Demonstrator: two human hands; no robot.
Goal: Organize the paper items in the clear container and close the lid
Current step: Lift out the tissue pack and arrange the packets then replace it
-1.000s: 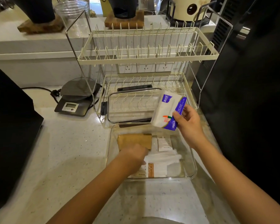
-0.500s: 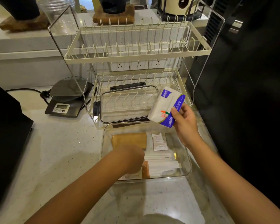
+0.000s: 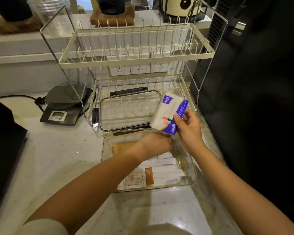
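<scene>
A clear container (image 3: 193,168) stands open on the counter in front of me. Inside lie a brown napkin pack (image 3: 122,147) at the far left, white paper sachets (image 3: 165,169) and a small brown sachet (image 3: 149,175) near the front. My left hand (image 3: 155,143) reaches into the far right part of the container with its fingers curled down; what they touch is hidden. Above the container's far right corner, my right hand (image 3: 189,133) holds a white and purple tissue pack (image 3: 166,111) tilted. The clear lid (image 3: 126,110) lies in the lower tier of the dish rack.
A cream two-tier dish rack (image 3: 136,56) stands right behind the container. A kitchen scale (image 3: 63,107) with a cable sits to its left. A tall black appliance (image 3: 255,99) fills the right side, and a black object (image 3: 2,146) borders the left of the speckled counter (image 3: 58,163).
My left hand has moved from the near left of the container to its far right, covering the small white packet there. The tissue pack stays in my right hand.
</scene>
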